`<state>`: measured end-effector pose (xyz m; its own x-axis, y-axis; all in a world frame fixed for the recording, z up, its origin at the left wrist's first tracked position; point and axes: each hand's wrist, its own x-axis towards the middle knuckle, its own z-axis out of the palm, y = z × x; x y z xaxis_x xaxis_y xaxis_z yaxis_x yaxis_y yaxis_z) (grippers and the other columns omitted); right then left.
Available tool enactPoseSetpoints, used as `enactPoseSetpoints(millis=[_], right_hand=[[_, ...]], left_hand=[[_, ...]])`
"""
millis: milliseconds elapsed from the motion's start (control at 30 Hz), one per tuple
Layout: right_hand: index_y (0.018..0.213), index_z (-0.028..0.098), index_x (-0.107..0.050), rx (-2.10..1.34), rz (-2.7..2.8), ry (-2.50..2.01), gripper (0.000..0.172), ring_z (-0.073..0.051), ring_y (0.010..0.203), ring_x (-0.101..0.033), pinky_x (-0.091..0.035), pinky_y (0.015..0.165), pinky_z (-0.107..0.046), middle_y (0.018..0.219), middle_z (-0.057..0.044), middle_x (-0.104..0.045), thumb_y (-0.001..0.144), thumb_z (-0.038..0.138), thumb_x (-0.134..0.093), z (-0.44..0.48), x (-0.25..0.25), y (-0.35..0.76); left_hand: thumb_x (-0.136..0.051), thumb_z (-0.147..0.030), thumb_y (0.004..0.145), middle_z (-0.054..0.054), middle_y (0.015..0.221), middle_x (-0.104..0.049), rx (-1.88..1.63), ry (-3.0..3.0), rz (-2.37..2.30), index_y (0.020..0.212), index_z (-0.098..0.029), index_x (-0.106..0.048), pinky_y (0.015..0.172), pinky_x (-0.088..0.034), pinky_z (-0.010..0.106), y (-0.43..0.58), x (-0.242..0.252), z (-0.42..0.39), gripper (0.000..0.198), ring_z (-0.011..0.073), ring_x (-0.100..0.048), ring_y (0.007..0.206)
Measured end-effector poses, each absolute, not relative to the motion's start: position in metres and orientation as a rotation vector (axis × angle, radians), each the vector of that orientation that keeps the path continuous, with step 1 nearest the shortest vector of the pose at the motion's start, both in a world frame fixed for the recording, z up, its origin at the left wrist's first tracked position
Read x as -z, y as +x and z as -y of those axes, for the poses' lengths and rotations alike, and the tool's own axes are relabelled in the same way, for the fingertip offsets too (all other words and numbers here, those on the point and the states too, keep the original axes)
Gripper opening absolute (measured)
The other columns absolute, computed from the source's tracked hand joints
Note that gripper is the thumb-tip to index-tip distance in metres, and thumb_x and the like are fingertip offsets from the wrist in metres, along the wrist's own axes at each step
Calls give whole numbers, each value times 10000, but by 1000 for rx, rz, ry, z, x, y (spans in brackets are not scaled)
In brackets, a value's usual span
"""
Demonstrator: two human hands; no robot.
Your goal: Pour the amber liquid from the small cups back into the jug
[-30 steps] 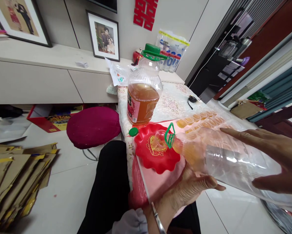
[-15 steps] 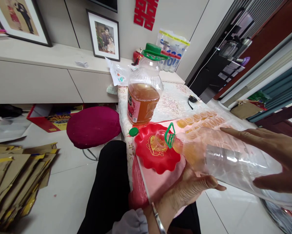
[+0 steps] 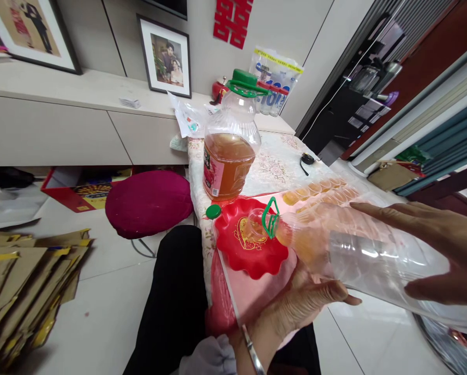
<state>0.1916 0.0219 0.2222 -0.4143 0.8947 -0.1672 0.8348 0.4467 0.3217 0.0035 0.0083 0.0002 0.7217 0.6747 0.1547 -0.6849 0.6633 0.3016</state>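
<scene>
left hand (image 3: 299,306) cupped under clear bottle (image 3: 360,260), right hand (image 3: 457,247) straddling it

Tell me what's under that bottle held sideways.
Below the mouth of the clear bottle lies a gold-patterned red scalloped plate; the pink sheet there is partly covered by the left hand.

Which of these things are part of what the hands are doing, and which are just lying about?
Seemingly in use:
clear bottle, held tipped by the left hand and right hand
red dish, under its neck
green cap, loose beside the dish; probably belongs

Seemingly just about:
jug of amber liquid
purple stool
flattened cardboard
framed photo
</scene>
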Motion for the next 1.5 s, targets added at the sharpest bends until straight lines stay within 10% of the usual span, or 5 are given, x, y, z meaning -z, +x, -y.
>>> enactPoseSetpoints(millis=[500,933,1167,1500], right_hand=[[1612,475,-180,-356,-2429,1367,1078,-408,1223,-677,-636,891,-606,1480,-31,-624,685,575,-722,-29,-225,192],[1601,472,-238,-292,-2531,1350,993,-405,1170,-706,-660,851,-562,1404,-28,-682,714,542,-680,-37,-230,178],[1597,481,-248,-316,-2496,1358,972,-402,1169,-708,-656,847,-569,1390,-27,-694,731,613,-670,-37,-231,186],[1613,458,-212,-386,-2479,1308,1066,-443,1071,-739,-674,751,-569,1374,-57,-704,686,592,-721,-38,-233,186]], left_hand=[[-936,-353,691,172,1442,-620,-808,355,83,1494,-284,-491,834,-604,288,0,-11,-12,921,255,-700,1160],[-937,-442,667,177,1284,-695,-809,370,45,1004,-133,-746,842,-591,326,2,-4,-12,496,205,-720,996],[-944,-467,645,173,1212,-715,-802,365,28,1267,-180,-668,858,-569,371,2,-3,-11,738,216,-717,964],[-938,-479,649,140,1074,-730,-787,367,26,1144,-131,-731,877,-552,363,1,-5,-12,639,180,-703,877]])
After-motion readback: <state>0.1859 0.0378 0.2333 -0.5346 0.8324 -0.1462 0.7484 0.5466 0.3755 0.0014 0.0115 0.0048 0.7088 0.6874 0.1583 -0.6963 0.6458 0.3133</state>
